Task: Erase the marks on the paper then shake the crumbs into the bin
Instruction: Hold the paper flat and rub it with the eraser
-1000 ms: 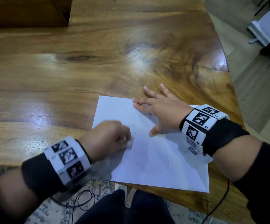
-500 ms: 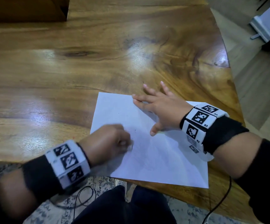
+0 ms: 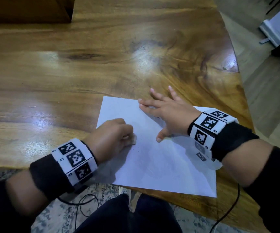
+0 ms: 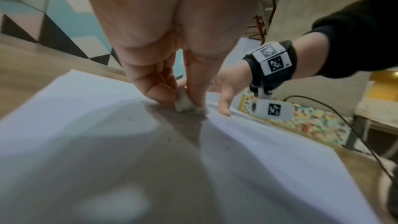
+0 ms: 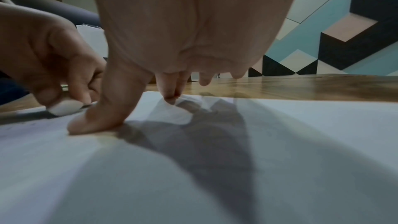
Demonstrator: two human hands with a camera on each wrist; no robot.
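A white sheet of paper [image 3: 161, 162] lies on the wooden table [image 3: 85, 73] near its front edge, with faint pencil marks around its middle. My left hand [image 3: 114, 137] pinches a small white eraser [image 3: 133, 140] and presses it onto the left part of the paper [image 4: 258, 142]; the eraser [image 4: 183, 102] shows between thumb and fingers. In the right wrist view the eraser [image 5: 64, 107] sits beside my right thumb. My right hand [image 3: 164, 113] lies flat with spread fingers on the upper part of the sheet [image 5: 280, 125], holding it down. The bin is not in view.
A dark wooden box [image 3: 28, 9] stands at the table's far left. The table's right edge curves away to a floor with a white stand [image 3: 276, 29]. Cables [image 3: 228, 212] hang from my wrists below the front edge.
My left hand with the eraser has shifted slightly up and right along the paper in small rubbing strokes. My right hand stays pressed in the same place.
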